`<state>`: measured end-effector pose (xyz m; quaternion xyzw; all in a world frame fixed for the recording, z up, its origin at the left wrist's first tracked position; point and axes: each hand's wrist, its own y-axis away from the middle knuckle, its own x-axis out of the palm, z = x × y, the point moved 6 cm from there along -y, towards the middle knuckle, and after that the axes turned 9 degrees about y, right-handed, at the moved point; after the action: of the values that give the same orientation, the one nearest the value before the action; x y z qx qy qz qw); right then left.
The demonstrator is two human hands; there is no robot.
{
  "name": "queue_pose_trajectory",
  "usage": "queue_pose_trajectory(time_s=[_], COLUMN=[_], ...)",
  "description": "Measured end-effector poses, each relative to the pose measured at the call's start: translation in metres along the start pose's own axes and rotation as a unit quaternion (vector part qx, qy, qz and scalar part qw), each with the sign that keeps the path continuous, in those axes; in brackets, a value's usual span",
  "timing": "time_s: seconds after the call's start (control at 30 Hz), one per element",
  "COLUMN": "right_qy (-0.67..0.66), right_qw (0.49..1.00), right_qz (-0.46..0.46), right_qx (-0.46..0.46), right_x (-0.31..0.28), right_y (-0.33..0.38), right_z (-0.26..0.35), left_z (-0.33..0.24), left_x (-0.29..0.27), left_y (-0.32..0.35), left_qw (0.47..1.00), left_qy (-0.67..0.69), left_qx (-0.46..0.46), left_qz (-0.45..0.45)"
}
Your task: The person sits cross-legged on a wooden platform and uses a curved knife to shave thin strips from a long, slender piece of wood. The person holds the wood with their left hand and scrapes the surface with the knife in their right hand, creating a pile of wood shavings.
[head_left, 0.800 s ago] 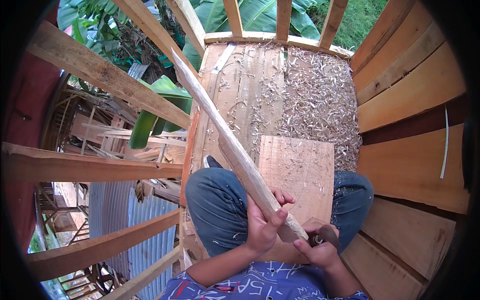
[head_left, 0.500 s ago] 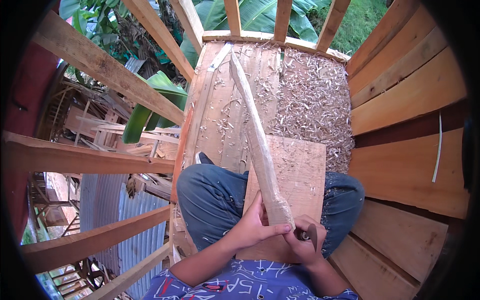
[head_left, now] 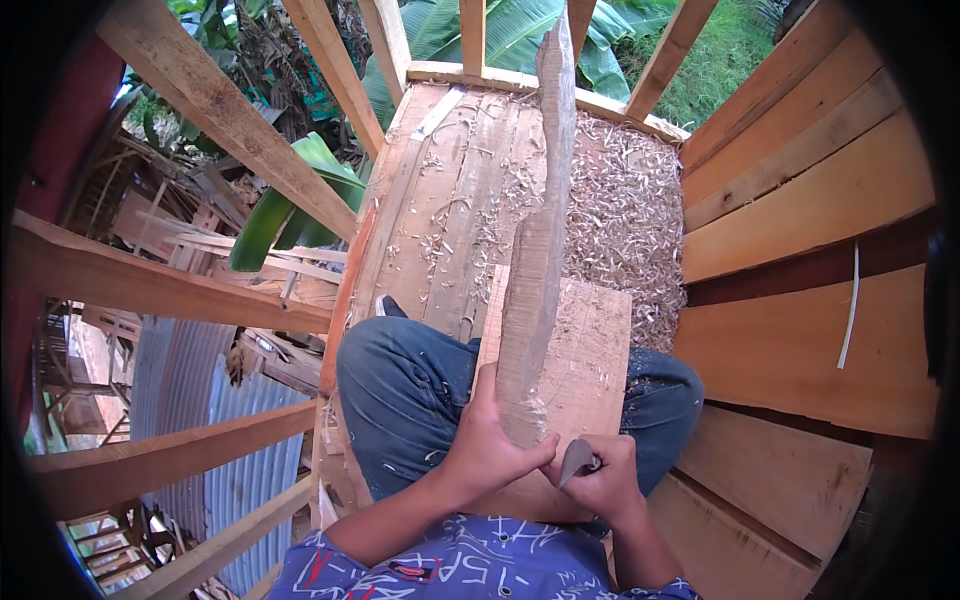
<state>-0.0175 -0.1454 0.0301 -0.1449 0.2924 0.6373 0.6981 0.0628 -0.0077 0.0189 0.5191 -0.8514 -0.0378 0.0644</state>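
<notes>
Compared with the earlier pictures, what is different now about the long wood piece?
The long wood piece has swung rightward at its far tip and turned, showing a broader, darker face. Nothing was taken up or let go: the left hand still holds the wood near its lower end, the right hand still holds the bladed tool. The flat board stays where it was.

Your shirt (head_left: pixel 480 566), blue-purple, at the lower edge of the view: white, scrawled characters, letter-like and numeral-like, scattered across the front and set at differing angles; red strokes among them toward your left side; one small red-and-dark motif left of the middle, too small to read; several characters cut by folds.
</notes>
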Motion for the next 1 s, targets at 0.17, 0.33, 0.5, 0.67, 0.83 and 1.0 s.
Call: queue_pose_trajectory(time_s=[0.17, 0.33, 0.5, 0.67, 0.83, 1.0], right_qy=[0.077, 0.184, 0.26, 0.283, 0.29, 0.206], right_qw=[0.995, 0.98, 0.959, 0.946, 0.929, 0.919], right_qz=[-0.051, -0.064, -0.107, -0.159, -0.224, -0.274], right_qx=[0.024, -0.041, -0.029, -0.007, 0.053, 0.191], right_x=[-0.016, -0.016, -0.015, -0.023, -0.032, -0.084], right_y=[-0.017, -0.024, -0.028, -0.033, -0.043, -0.064], right_z=[-0.005, 0.015, 0.018, 0.009, -0.012, -0.058], left_z=[-0.018, -0.034, -0.038, -0.031, -0.027, 0.004], left_x=[-0.007, -0.005, -0.003, 0.003, 0.008, 0.032], left_y=[0.004, 0.014, 0.024, 0.024, 0.027, 0.056], left_qw=[1.0, 0.999, 0.996, 0.998, 0.994, 0.975], left_qy=[-0.009, -0.048, -0.071, -0.05, -0.024, 0.069], left_qx=[-0.024, -0.002, 0.037, 0.017, -0.092, -0.171], left_qz=[-0.003, 0.02, 0.028, 0.029, 0.044, 0.121])
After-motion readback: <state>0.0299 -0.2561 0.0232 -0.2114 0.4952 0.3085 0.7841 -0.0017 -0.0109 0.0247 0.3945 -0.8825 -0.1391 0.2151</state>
